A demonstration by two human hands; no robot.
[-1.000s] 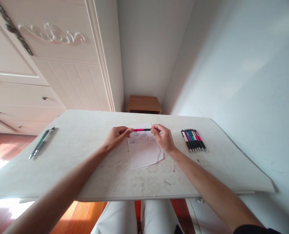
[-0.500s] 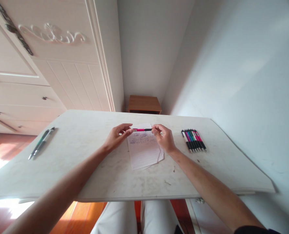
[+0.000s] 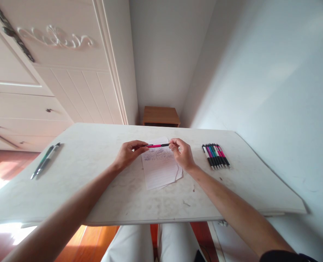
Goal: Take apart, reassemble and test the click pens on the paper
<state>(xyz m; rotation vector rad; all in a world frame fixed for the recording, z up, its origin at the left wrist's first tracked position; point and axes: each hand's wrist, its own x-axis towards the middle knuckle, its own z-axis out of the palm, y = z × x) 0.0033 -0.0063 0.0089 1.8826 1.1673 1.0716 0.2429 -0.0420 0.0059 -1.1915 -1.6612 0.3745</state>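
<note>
A pink and black pen (image 3: 157,145) is held level above lined sheets of paper (image 3: 161,169) with scribbles at their top. My left hand (image 3: 129,153) pinches the pen's left end with thumb and fingertips. My right hand (image 3: 182,154) pinches its right end. Both hands hover just over the white table (image 3: 101,189).
A row of several pens (image 3: 216,155) in pink, green and black lies to the right of the paper. Two dark pens (image 3: 44,160) lie near the table's left edge. A white wardrobe (image 3: 55,72) stands to the left, a small wooden stand (image 3: 160,116) behind the table, a wall at right.
The pen's left end has tilted slightly and my left fingers have shifted along it. The hands stay over the paper.
</note>
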